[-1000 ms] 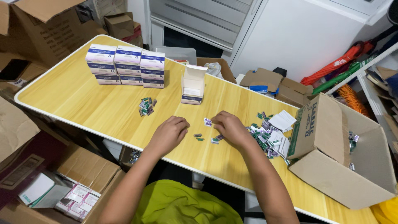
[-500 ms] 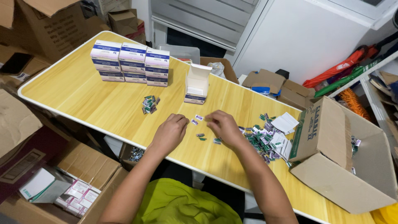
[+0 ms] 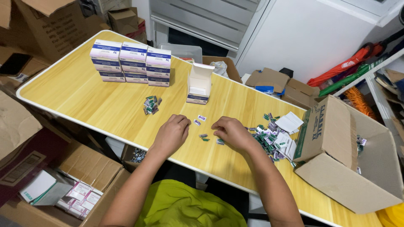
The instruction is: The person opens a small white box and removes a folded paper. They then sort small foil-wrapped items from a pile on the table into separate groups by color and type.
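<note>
Small packets (image 3: 203, 127) between my hands on the wooden table (image 3: 84, 96).

A few green-and-white ones lie loose near the front edge — my left hand (image 3: 171, 133) rests curled just beside them, my right hand (image 3: 230, 132) curled over them; whether either pinches one, I cannot tell. Further right sits a bigger heap of packets (image 3: 273, 136) against a cardboard box (image 3: 336, 147); behind, an open small carton (image 3: 198, 84).

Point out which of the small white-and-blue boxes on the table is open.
The lone box standing right of the stack, lid flap raised. The six stacked boxes at the table's far left are all closed.
</note>
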